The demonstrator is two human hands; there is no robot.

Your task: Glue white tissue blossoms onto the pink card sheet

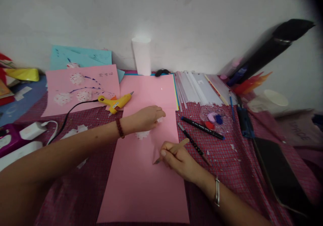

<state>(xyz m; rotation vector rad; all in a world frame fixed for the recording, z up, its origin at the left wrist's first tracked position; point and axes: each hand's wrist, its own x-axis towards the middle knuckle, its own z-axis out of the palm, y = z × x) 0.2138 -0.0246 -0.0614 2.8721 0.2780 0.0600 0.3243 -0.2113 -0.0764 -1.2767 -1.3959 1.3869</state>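
A pink paper sheet [141, 189] lies lengthwise in front of me. My right hand [178, 158] is closed around a paintbrush [182, 144] with a light wooden handle; its tip points down-left at the sheet's middle. My left hand [147, 117] lies palm down across the sheet's upper part, fingers loosely stretched and slightly bent. Under its fingertips shows a bit of white paper flower [160, 119]. Another frilly white paper flower [142, 135] sits on the sheet just below that hand. The palm side of the left hand is hidden.
A yellow glue gun [118, 103] rests by a decorated pink card [83, 81]. At right lie a black marker [202, 127], a dark-handled brush [194, 143], a clear paint palette [217, 118], a phone-like black slab [280, 175] and a white cup [270, 100]. A power strip [21, 153] is at left.
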